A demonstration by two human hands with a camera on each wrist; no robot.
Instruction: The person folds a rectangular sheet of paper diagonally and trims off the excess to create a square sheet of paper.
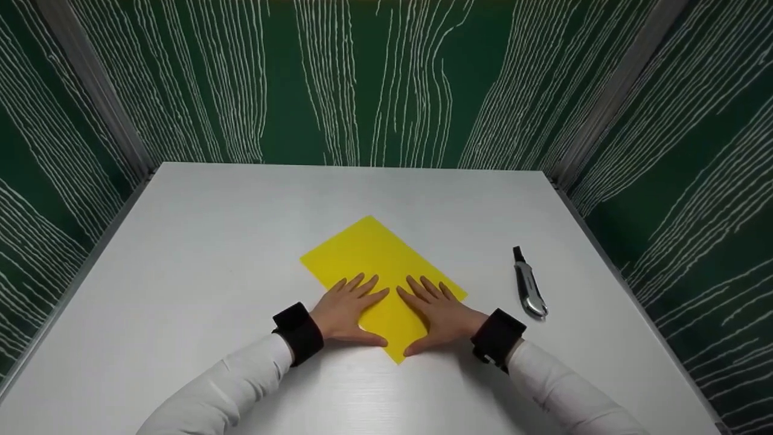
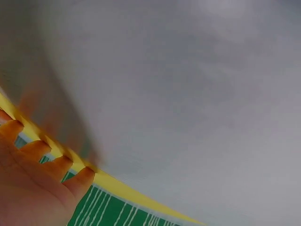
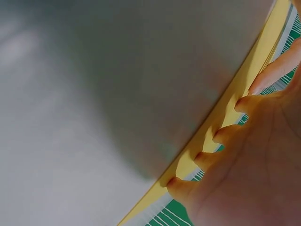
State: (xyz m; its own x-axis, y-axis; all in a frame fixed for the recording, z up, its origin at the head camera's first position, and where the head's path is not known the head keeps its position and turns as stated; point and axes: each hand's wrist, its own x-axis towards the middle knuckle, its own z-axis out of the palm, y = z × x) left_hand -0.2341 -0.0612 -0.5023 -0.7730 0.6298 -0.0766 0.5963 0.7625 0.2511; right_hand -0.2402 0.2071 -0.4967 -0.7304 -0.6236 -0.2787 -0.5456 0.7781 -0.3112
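A yellow sheet of paper (image 1: 374, 254) lies flat on the white table, turned so that one corner points toward the person. My left hand (image 1: 350, 311) rests on its near left edge, fingers spread and thumb near the front corner. Opposite it, my right hand (image 1: 444, 317) touches the near right part with its fingers spread too. In the left wrist view the fingertips of the left hand (image 2: 37, 179) meet the yellow paper (image 2: 122, 188). The right wrist view has the right hand's (image 3: 249, 160) fingertips on the paper (image 3: 225, 103) likewise.
A utility knife (image 1: 529, 284) with a grey and black handle lies on the table to the right of the paper. The white table (image 1: 211, 241) is bordered at the back and sides by green walls (image 1: 386, 84) with white wavy lines.
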